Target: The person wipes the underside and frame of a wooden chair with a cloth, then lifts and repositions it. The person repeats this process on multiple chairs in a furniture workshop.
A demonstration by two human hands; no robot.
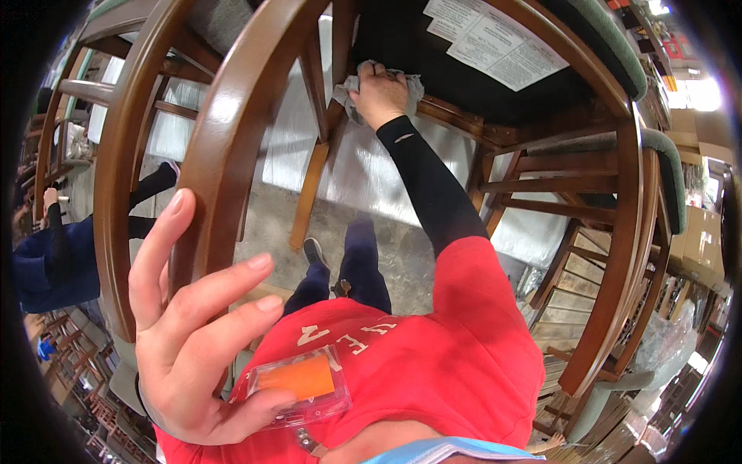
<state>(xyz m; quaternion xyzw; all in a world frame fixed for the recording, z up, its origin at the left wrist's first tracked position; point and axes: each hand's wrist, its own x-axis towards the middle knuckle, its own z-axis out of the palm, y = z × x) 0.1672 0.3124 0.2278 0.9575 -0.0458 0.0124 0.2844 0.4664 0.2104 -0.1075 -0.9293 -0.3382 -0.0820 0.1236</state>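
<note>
My right hand (380, 94) is closed on a crumpled pale grey cloth (348, 94), pressing it to the wooden frame of an upturned chair (495, 127) near a corner by its dark underside. My left hand (201, 340) is raised close to the camera at lower left, fingers spread and curved. Its index fingertip overlaps the brown curved chair leg (232, 116); whether they touch I cannot tell. The left thumb passes in front of a clear plastic badge holder (309, 377) with an orange insert, lying on my red shirt (464, 332). Nothing shows gripped in the left hand.
White printed labels (502, 42) are on the chair's underside. More wooden chairs (572, 185) with green-grey seats stand to the right, others at left. A person in dark blue (58, 259) is at far left. Cartons (699, 240) and clear plastic wrap (661, 348) lie along the right.
</note>
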